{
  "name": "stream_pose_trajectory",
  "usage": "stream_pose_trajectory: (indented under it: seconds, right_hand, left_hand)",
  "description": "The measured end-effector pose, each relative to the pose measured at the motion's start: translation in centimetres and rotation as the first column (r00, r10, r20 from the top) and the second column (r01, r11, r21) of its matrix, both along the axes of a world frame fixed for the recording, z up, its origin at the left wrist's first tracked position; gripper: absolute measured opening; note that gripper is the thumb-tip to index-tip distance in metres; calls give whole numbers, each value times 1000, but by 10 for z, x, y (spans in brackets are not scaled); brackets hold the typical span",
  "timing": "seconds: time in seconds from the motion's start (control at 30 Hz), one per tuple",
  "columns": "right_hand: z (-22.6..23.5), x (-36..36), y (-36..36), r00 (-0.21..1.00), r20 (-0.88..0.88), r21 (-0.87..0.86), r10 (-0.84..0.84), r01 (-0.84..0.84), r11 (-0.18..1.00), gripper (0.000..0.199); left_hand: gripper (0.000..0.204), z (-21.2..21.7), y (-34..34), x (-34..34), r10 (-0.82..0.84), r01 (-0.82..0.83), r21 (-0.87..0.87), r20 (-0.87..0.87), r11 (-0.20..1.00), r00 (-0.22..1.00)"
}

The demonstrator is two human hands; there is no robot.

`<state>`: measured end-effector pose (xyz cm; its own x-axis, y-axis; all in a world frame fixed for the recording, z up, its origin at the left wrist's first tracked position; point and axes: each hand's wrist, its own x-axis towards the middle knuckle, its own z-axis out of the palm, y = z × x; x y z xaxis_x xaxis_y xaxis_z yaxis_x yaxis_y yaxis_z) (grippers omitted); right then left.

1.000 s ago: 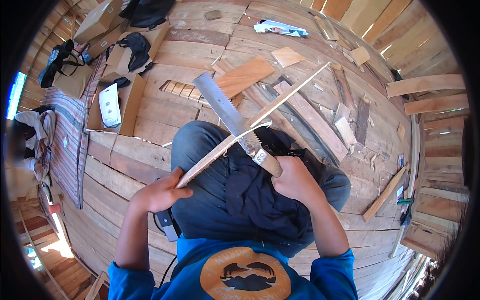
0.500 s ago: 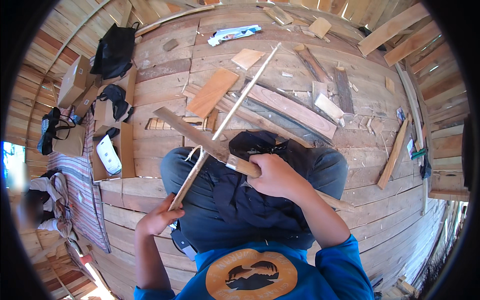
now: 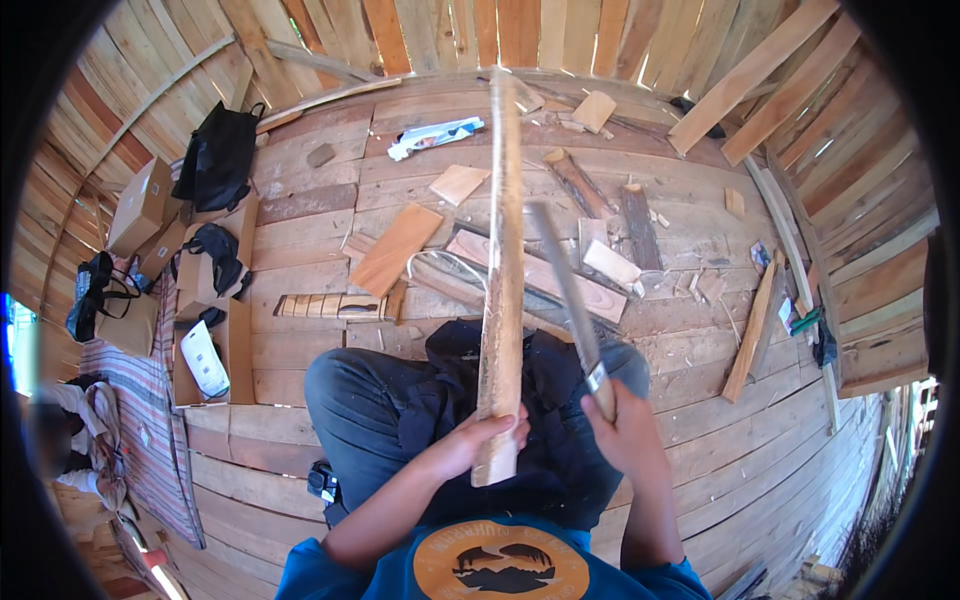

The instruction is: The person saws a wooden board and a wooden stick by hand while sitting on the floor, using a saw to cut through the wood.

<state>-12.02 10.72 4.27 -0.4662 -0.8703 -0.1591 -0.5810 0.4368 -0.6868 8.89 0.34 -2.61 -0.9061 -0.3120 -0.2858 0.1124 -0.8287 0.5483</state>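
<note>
My left hand (image 3: 478, 440) is wrapped round the lower end of a long wooden strip (image 3: 503, 270), which stands upright in front of my lap. The strip has pale wood on one face and brown bark along an edge, and a thin curled shaving (image 3: 440, 256) hangs off its left side. In my right hand (image 3: 632, 428) is the wooden handle of a machete (image 3: 566, 285), with a metal collar at the base of its blade. Its blade points up and away, to the right of the strip and apart from it. Dark cloth (image 3: 550, 385) lies over my crossed legs.
Planks (image 3: 395, 250), bark-edged offcuts (image 3: 640, 225) and shavings lie scattered on the board floor ahead. Cardboard boxes (image 3: 240, 350) and a black bag (image 3: 220, 155) stand at left, beside a striped mat (image 3: 150, 440). Another person (image 3: 85, 430) sits at far left.
The machete has come off the strip and swung right, from lying across it. My left hand has moved right and lifted the strip from a slant to upright. The view has tilted up.
</note>
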Motion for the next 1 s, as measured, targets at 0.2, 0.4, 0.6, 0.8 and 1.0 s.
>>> stream_pose_trajectory:
  seconds: [0.2,0.4,0.6,0.8,1.0]
  right_hand:
    - [-25,9,19,822,569,-13,-7,17,1000,23]
    - [-25,19,9,662,747,-11,57,-73,997,29]
    - [-44,19,7,478,877,46,-48,15,999,30]
    - [-47,-18,15,352,927,66,-133,195,979,36]
    - [-60,-67,26,367,902,94,-226,343,935,43]
  left_hand:
    - [34,-1,7,-29,152,-129,-275,62,953,986]
    - [42,-19,20,-11,322,-271,-351,96,896,942]
    - [51,-12,41,-9,427,-311,-509,126,802,895]
    - [58,15,66,13,68,340,-891,376,299,924]
    - [47,106,-16,77,-194,197,-889,125,413,973]
